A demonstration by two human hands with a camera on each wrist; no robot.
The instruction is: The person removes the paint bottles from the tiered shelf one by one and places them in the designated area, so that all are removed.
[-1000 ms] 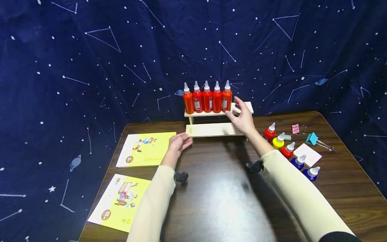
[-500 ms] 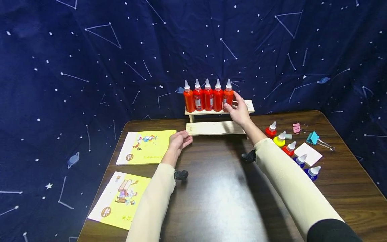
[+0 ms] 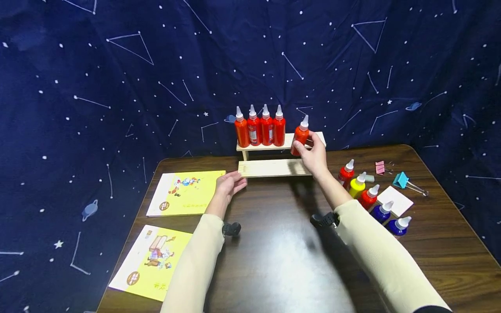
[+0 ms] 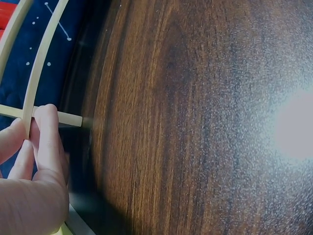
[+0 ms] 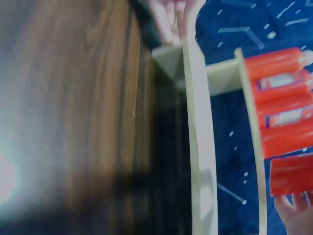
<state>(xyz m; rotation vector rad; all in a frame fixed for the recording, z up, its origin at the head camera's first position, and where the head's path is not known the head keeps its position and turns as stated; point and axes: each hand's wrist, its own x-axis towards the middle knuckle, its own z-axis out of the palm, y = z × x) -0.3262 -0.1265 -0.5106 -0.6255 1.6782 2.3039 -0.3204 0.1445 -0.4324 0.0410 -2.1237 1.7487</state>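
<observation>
A two-tier wooden rack (image 3: 270,168) stands at the table's back edge. My right hand (image 3: 316,157) grips a red paint bottle (image 3: 300,138) with a white pointed cap, tilted slightly, in front of the upper tier's right part. In the right wrist view this bottle (image 5: 292,174) is apart from the row beside it. Several more red bottles (image 3: 254,131) stand side by side on the left of the upper tier. My left hand (image 3: 230,186) pinches the left end of the lower board; the left wrist view shows thumb and fingers on either side of the board (image 4: 35,78).
Two yellow picture books (image 3: 187,192) lie on the table's left. At right stand several paint bottles, among them a yellow one (image 3: 357,186) and a blue one (image 3: 380,213). Beside them are a white pad (image 3: 396,201), a teal binder clip (image 3: 401,179) and a pink clip (image 3: 379,168).
My right hand has closed round the rightmost red bottle and moved it away from the row, to the right and toward me. My left hand keeps its hold on the lower board.
</observation>
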